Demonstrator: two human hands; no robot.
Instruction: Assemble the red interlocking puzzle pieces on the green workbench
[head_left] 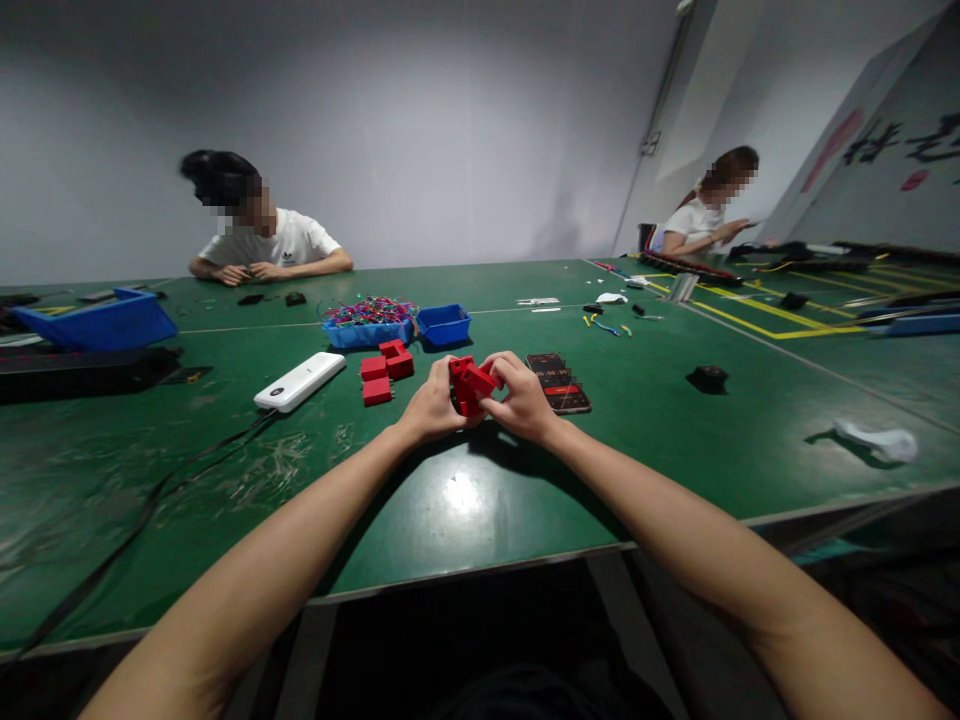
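Note:
My left hand [433, 404] is closed around a red plastic block [459, 370], held just above the green table. My right hand [523, 402] pinches a second red block [478, 381], tilted against the first. Whether the two pieces are joined cannot be made out, as my fingers hide part of both. Left of my hands lie several more red blocks [377, 391], one of them showing a square notch. A phone [559, 384] with a timer-like screen lies just beyond my right hand.
Past the red blocks stand a blue bin of coloured wires [369, 330] and another blue bin [444, 326]. A white power bank [301, 382] with a black cable lies left. Small scraps and a black lump [707, 379] lie right. Two people sit across the table [480, 520].

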